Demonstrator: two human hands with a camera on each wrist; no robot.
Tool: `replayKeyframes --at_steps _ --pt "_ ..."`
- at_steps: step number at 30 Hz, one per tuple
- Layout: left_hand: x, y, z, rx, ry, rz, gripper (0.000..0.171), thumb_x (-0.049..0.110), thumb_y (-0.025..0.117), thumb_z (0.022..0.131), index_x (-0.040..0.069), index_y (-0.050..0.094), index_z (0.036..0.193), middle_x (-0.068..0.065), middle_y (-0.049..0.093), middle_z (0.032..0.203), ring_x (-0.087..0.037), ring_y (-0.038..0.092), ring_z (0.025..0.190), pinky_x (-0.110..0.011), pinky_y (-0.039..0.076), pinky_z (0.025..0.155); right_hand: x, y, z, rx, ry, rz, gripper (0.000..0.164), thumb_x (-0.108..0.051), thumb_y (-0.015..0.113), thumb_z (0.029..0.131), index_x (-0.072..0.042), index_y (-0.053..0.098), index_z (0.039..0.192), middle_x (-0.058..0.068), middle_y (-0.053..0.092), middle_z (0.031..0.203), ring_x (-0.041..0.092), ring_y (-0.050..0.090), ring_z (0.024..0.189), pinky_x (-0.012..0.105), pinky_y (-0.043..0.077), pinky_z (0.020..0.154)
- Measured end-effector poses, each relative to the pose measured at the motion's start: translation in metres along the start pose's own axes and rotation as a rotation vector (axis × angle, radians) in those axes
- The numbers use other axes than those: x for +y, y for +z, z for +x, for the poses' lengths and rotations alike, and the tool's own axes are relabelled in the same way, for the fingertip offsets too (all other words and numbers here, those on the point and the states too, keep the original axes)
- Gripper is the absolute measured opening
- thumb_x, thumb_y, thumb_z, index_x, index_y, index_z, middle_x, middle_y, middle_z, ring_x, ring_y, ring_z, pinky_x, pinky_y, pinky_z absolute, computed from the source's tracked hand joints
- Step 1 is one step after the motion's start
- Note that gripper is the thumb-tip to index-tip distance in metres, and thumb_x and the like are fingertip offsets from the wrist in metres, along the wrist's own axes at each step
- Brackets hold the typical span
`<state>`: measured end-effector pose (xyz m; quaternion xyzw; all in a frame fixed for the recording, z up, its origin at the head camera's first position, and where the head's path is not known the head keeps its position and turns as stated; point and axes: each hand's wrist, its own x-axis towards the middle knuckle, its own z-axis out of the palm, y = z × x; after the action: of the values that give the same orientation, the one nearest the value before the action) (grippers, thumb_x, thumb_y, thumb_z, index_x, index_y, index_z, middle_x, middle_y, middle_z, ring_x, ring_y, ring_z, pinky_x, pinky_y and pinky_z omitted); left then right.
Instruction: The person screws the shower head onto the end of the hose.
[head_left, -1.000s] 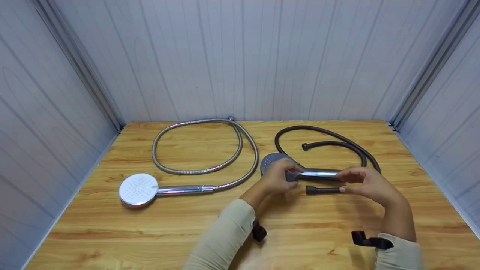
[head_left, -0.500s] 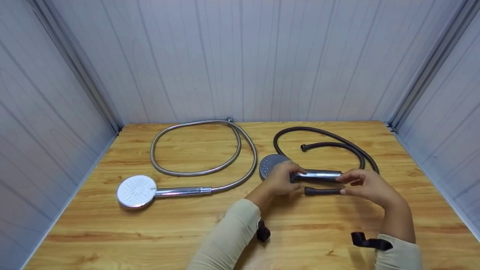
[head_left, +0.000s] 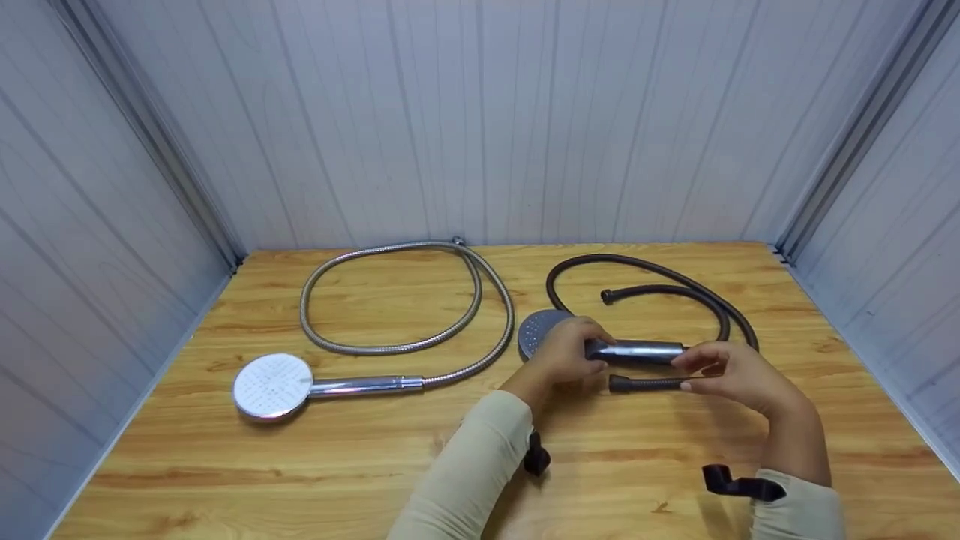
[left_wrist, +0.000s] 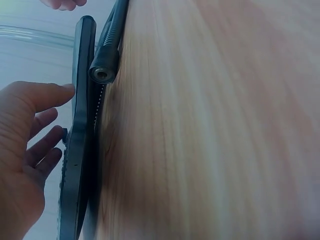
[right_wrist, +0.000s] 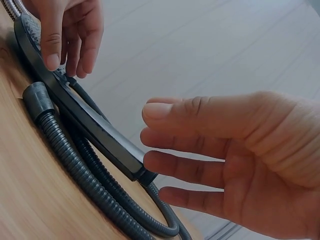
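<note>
On the left side of a wooden table (head_left: 300,465), a silver shower head (head_left: 272,386) lies with its white face up and its handle pointing right, joined to a silver hose (head_left: 390,349) that runs right and curls into a loop behind it. Right of that loop lies a gray shower head (head_left: 634,351), its dotted face to the left and its handle also pointing right. Over its neck hangs the person's left hand (head_left: 566,351), fingers parted and loosely bent, the thumb on the near side; whether they press on it cannot be told. Behind the gray shower head winds a dark hose (head_left: 604,258), one tip resting beyond the handle and the flared tip just in front of it. Farthest right, the right hand (head_left: 739,376) is beside the handle's end, thumb straight and fingers spread apart, the thumb close to the front stretch of dark hose; contact there is unclear. Both arms wear beige sleeves (head_left: 465,465).
</note>
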<state>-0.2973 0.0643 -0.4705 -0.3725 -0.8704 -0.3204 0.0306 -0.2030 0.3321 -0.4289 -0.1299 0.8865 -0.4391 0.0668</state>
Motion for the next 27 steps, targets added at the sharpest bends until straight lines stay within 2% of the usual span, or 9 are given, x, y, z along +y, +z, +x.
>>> replayKeyframes --at_steps 4,12,20,27 --pt "0.0013 0.0025 0.0047 -0.028 -0.012 0.045 0.031 0.017 0.080 0.079 0.016 0.074 0.110 0.003 0.067 0.112 -0.011 0.058 0.107 -0.020 0.041 0.094 0.0007 0.0005 -0.0001 -0.005 0.017 0.001 0.036 -0.014 0.074 0.086 0.004 0.066 0.116 0.021 0.063 0.117 0.035 0.060 0.105 0.028 0.052 0.079" --pt "0.0031 0.0045 0.0101 -0.060 0.016 0.147 0.032 0.013 0.075 0.082 0.017 0.074 0.114 0.002 0.069 0.113 -0.012 0.060 0.109 -0.021 0.041 0.096 0.0003 0.0014 -0.0002 0.005 0.023 -0.016 0.036 -0.013 0.074 0.086 0.004 0.066 0.116 0.021 0.063 0.117 0.033 0.060 0.104 0.028 0.052 0.079" --pt "0.0015 0.0043 0.0088 -0.074 0.047 0.222 0.035 0.002 0.068 0.082 0.015 0.074 0.113 0.003 0.070 0.111 -0.012 0.061 0.109 -0.021 0.041 0.096 -0.0006 0.0014 -0.0002 -0.001 -0.001 -0.015 0.035 -0.014 0.074 0.086 0.003 0.067 0.116 0.018 0.064 0.116 0.036 0.059 0.105 0.029 0.052 0.079" --pt "0.0027 0.0018 0.0044 -0.061 0.058 0.276 0.034 0.002 0.065 0.083 0.017 0.075 0.112 0.004 0.071 0.109 -0.012 0.063 0.106 -0.022 0.044 0.094 0.0017 0.0027 -0.0004 0.001 -0.027 -0.022 0.034 -0.012 0.074 0.086 0.004 0.067 0.115 0.018 0.064 0.116 0.039 0.059 0.105 0.028 0.052 0.080"
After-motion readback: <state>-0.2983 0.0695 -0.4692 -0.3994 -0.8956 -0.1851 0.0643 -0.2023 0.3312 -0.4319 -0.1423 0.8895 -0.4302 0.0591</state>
